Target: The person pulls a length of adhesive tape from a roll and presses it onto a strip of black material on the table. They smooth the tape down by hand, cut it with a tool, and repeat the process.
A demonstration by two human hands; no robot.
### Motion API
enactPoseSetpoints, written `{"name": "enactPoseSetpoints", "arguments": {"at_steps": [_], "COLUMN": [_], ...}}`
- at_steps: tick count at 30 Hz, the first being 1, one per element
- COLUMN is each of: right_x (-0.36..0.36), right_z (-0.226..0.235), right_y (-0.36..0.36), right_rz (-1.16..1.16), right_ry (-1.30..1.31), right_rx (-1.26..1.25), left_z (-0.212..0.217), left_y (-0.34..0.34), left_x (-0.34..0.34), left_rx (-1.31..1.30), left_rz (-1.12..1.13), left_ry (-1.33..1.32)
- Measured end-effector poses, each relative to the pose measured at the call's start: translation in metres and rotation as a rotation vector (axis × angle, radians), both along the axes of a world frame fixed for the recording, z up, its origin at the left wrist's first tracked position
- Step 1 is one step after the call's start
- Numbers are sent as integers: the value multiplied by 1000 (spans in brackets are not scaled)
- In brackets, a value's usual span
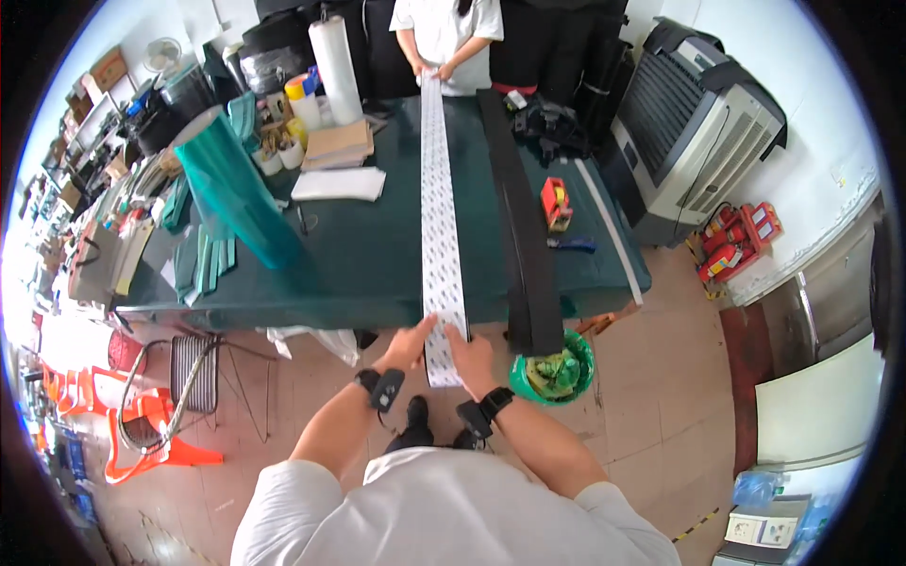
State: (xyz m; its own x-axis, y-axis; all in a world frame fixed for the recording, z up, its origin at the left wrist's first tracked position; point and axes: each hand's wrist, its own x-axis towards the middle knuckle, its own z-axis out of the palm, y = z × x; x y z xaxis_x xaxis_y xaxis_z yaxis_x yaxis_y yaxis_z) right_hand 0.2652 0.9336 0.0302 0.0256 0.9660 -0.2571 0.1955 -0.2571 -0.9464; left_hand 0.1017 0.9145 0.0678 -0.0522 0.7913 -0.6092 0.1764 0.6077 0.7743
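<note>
Green table [359, 255], white strip [440, 208] overhanging edge

bright even daylight, glare at left, fisheye-bent edges

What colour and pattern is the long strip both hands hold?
White with rows of small dark marks, the long strip shows best in the head view.

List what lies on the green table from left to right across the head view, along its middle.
Teal film roll → folded white sheet → long white printed strip → long black strip → red and yellow tool → thin white strip.
</note>
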Motion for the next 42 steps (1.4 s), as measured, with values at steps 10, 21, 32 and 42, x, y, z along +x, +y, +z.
{"name": "enactPoseSetpoints", "arguments": {"at_steps": [10,21,32,42], "right_x": [27,30,23,22], "right_z": [41,42,29,57], "right_y": [-49,9,26,2], "right_rz": [187,417,347,151], "right_ry": [16,727,699,188], "right_rx": [227,-567,-512,-178], "left_z": [14,17,20,14], "left_y": [-1,-32,-53,-68], "left_x": [38,60,70,66], "left_rx": [71,119,624,578], "left_rz": [487,380,274,222], "left_ry": [-807,222,622,182]}}
